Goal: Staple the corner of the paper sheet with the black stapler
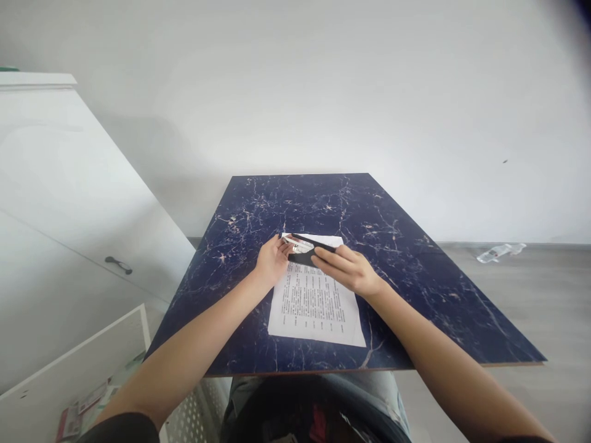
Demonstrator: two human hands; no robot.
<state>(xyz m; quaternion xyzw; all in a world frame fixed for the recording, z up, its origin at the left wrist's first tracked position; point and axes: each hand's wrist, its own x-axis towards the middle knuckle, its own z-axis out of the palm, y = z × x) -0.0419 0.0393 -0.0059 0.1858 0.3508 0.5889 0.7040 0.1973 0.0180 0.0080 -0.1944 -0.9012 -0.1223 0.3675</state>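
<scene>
A printed sheet of paper (316, 307) lies on the dark blue marbled table (318, 203), its lower edge near the table's front. Over the sheet's upper part is a black stapler-like object (302, 259) with a shiny metal inside, its two arms spread apart toward the left. My right hand (353, 271) grips its right end, fingers wrapped over it. At its left end is my left hand (274, 258), with fingers bent against the metal part; whether they pinch anything small is hidden.
A white cabinet (69, 203) with a dark handle (119, 266) stands at the left. Below it an open white bin (74, 400) holds packets. A clear plastic bottle (501, 252) lies on the floor at right, by the wall.
</scene>
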